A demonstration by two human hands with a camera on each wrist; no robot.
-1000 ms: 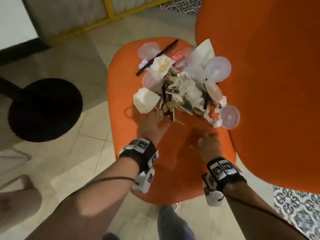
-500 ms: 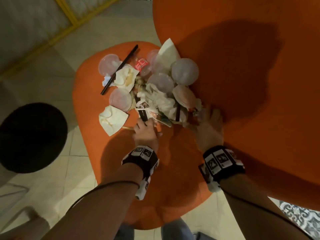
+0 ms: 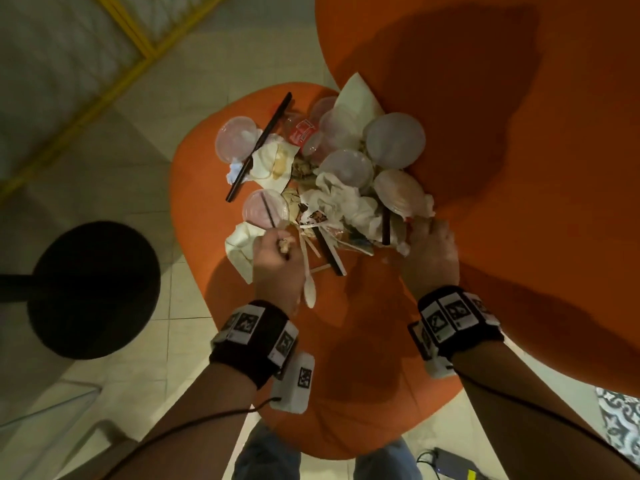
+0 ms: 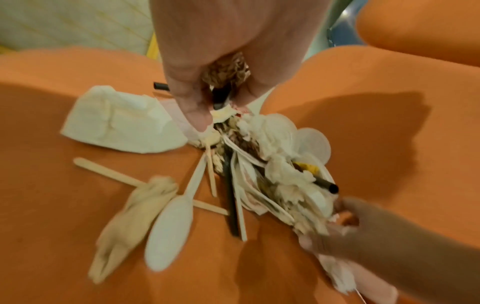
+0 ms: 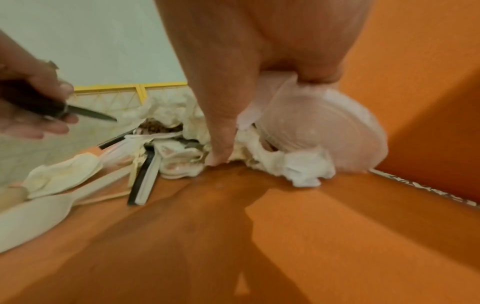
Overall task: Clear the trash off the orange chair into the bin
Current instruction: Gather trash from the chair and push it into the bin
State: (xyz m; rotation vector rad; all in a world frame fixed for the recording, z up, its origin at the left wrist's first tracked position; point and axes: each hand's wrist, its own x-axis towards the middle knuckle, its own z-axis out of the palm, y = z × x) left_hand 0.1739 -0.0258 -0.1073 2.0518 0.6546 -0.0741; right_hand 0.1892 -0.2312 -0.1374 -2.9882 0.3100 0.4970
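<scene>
A heap of trash (image 3: 341,192) lies on the orange chair seat (image 3: 349,344): crumpled tissues, clear plastic lids (image 3: 395,140), black straws (image 3: 260,145), a white plastic spoon (image 3: 309,289) and wooden sticks. My left hand (image 3: 282,242) is at the heap's near left edge. It grips a black straw and a brown crumpled scrap (image 4: 226,70). My right hand (image 3: 424,226) is at the near right edge. Its thumb (image 5: 221,144) and fingers close round crumpled tissue (image 5: 301,168) and a clear lid (image 5: 324,131). No bin is in view.
The chair's tall orange back (image 3: 519,168) rises right of the heap. A folded napkin (image 3: 239,249) lies left of my left hand. A black round base (image 3: 93,289) stands on the tiled floor at left. My legs (image 3: 266,459) are at the seat's front edge.
Both hands moved forward from the bare seat into the heap. The left hand closed on a straw and a scrap. The right hand took hold at the right edge.
</scene>
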